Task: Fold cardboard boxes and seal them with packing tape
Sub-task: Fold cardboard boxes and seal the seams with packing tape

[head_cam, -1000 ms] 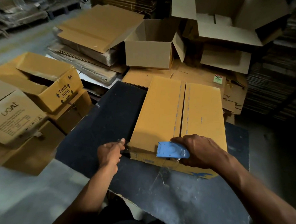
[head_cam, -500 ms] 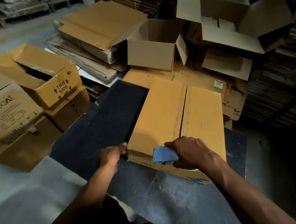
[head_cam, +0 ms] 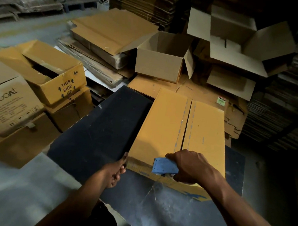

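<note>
Head view:
Box [head_cam: 176, 132]: we had it flaps-closed on the dark table [head_cam: 95, 127], at 1 o'clock from our hands.
Right hand [head_cam: 192, 168]: curled round the blue tape dispenser [head_cam: 165, 167] at the seam's near end, likely to start the strip.
Left hand [head_cam: 114, 172]: fingers curled against the box's 7 o'clock corner, steadying it.

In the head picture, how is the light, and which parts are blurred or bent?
Head view: dim light; the box top is the brightest part, the right side falls into deep shadow. The left hand looks slightly smeared; the right hand on the blue tape dispenser is sharper. Wide-angle bending curves the edges.
</note>
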Demonstrator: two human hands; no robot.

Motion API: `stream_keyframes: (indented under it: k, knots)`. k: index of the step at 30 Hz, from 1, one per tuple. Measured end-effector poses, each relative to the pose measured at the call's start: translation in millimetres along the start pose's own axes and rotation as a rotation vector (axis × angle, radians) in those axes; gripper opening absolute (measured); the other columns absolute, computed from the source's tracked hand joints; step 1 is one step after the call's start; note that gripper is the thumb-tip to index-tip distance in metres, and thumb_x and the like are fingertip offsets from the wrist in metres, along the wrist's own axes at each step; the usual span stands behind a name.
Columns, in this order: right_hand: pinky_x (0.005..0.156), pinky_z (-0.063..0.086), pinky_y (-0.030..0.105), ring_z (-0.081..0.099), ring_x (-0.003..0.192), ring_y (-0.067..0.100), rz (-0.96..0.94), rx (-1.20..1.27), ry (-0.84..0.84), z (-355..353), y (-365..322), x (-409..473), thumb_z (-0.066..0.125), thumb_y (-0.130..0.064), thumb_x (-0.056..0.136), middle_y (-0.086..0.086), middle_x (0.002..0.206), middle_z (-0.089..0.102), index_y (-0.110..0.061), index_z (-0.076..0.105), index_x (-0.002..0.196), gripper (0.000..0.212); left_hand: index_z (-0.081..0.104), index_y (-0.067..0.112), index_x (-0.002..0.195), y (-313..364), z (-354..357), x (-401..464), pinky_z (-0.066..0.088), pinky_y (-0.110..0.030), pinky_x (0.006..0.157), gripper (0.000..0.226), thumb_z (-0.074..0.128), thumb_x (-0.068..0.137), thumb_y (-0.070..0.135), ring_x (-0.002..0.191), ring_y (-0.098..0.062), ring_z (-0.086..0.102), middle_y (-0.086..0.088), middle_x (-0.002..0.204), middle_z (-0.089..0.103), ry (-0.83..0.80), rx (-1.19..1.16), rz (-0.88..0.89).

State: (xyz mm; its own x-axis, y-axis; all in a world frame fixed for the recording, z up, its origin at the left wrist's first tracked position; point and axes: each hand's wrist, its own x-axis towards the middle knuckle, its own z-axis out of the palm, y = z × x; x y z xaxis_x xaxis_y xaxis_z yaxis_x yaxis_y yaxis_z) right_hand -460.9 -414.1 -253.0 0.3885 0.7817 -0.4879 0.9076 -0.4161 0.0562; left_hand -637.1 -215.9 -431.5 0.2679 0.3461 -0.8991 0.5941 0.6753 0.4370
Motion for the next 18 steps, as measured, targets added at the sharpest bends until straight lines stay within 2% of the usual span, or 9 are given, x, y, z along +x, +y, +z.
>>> stream_keyframes:
  k: [2, 4, 5, 7, 8, 10, 12, 14, 18]
  knots:
    - [0.081, 0.057, 0.039, 0.068, 0.106, 0.029, 0.000, -0.023, 0.007, -2, 0, 0, 0.071, -0.036, 0.084, 0.000, 0.118, 0.069, -0.036, 0.054, 0.138, 0.057, 0.072, 0.006, 0.093, 3, -2, 8, 0.037, -0.023, 0.045, 0.049, 0.072, 0.091, 0.054, 0.053, -0.013, 0.051, 0.002, 0.072, 0.065, 0.173, -0.028, 0.160]
    - [0.083, 0.056, 0.038, 0.067, 0.110, 0.029, 0.005, -0.036, 0.012, -4, -1, -2, 0.071, -0.034, 0.085, 0.002, 0.124, 0.068, -0.038, 0.048, 0.146, 0.065, 0.074, 0.010, 0.094, 8, -5, 0, 0.056, -0.034, 0.067, 0.042, 0.067, 0.096, 0.051, 0.074, -0.024, 0.068, 0.000, 0.081, 0.071, 0.374, 0.108, 0.482]
    - [0.082, 0.054, 0.038, 0.067, 0.111, 0.030, 0.008, -0.043, 0.014, -4, -2, -2, 0.070, -0.033, 0.087, 0.003, 0.127, 0.066, -0.041, 0.042, 0.151, 0.071, 0.072, 0.018, 0.098, 10, -4, -10, 0.057, -0.035, 0.075, 0.039, 0.066, 0.094, 0.056, 0.087, -0.020, 0.070, 0.005, 0.090, 0.071, 0.410, 0.203, 0.718]
    - [0.076, 0.051, 0.037, 0.066, 0.107, 0.032, -0.020, -0.077, 0.001, -2, -5, -4, 0.069, -0.035, 0.091, 0.005, 0.125, 0.064, -0.050, 0.021, 0.159, 0.084, 0.070, 0.029, 0.116, 14, 3, -44, 0.054, -0.024, 0.084, 0.046, 0.072, 0.086, 0.064, 0.104, -0.003, 0.065, 0.015, 0.111, 0.068, 0.351, 0.435, 1.294]
    - [0.071, 0.049, 0.037, 0.066, 0.102, 0.034, -0.053, -0.102, -0.014, -1, -6, -3, 0.069, -0.040, 0.093, 0.006, 0.120, 0.061, -0.055, 0.011, 0.159, 0.089, 0.071, 0.026, 0.122, 12, 10, -47, 0.052, -0.022, 0.093, 0.056, 0.074, 0.082, 0.064, 0.112, -0.003, 0.062, 0.013, 0.121, 0.068, 0.282, 0.602, 1.549]
    - [0.068, 0.045, 0.036, 0.065, 0.098, 0.036, -0.100, -0.159, -0.048, 2, -7, -3, 0.066, -0.049, 0.095, 0.008, 0.117, 0.055, -0.059, 0.006, 0.157, 0.086, 0.070, 0.015, 0.131, 5, 19, -26, 0.047, -0.032, 0.109, 0.067, 0.074, 0.083, 0.060, 0.129, -0.013, 0.059, 0.001, 0.138, 0.066, 0.213, 0.995, 1.922]
    - [0.070, 0.045, 0.037, 0.065, 0.099, 0.037, -0.107, -0.243, -0.092, -3, -10, -3, 0.061, -0.045, 0.100, 0.010, 0.124, 0.053, -0.058, 0.014, 0.157, 0.075, 0.066, 0.010, 0.138, 1, 21, 8, 0.043, -0.041, 0.115, 0.055, 0.068, 0.095, 0.045, 0.136, -0.022, 0.056, -0.007, 0.146, 0.060, 0.237, 1.186, 2.081]
    - [0.072, 0.046, 0.038, 0.066, 0.103, 0.035, -0.104, -0.283, -0.138, -10, -14, -2, 0.059, -0.036, 0.102, 0.010, 0.127, 0.054, -0.056, 0.020, 0.157, 0.070, 0.065, 0.009, 0.138, 4, 19, 25, 0.045, -0.043, 0.113, 0.040, 0.063, 0.103, 0.029, 0.137, -0.023, 0.056, -0.007, 0.147, 0.059, 0.269, 1.170, 2.179]
    - [0.070, 0.045, 0.037, 0.064, 0.110, 0.026, -0.058, -0.273, -0.255, -16, -5, -11, 0.068, -0.027, 0.097, 0.001, 0.128, 0.062, -0.051, 0.029, 0.156, 0.075, 0.065, 0.010, 0.139, 5, 19, 23, 0.048, -0.043, 0.110, 0.042, 0.069, 0.100, 0.025, 0.137, -0.022, 0.056, -0.006, 0.148, 0.058, 0.312, 1.212, 2.264]
